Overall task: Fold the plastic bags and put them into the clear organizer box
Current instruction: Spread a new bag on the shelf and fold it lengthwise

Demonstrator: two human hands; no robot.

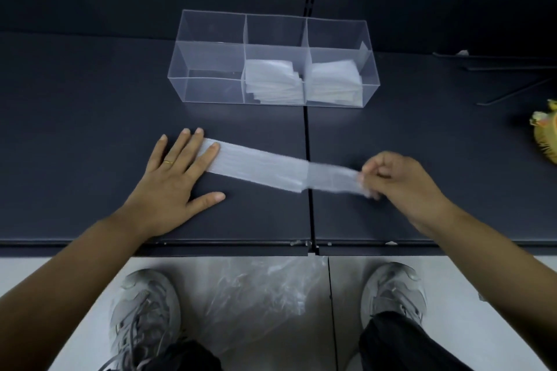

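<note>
A plastic bag folded into a long narrow strip [271, 167] lies across the dark shelf. My left hand [177, 181] presses flat on the strip's left end, fingers straight. My right hand [401, 181] pinches the strip's right end, which is slightly lifted and blurred. Behind them stands the clear organizer box [211, 54] with three compartments. Its middle compartment holds a stack of folded bags [272, 80]. The right compartment holds another stack [334, 78], and the left one shows nothing inside.
Loose clear plastic bags [259, 295] lie on the floor between my shoes, below the shelf's front edge [211, 245]. A yellow object [547, 135] sits at the right edge. Thin dark rods [512, 66] lie at the back right.
</note>
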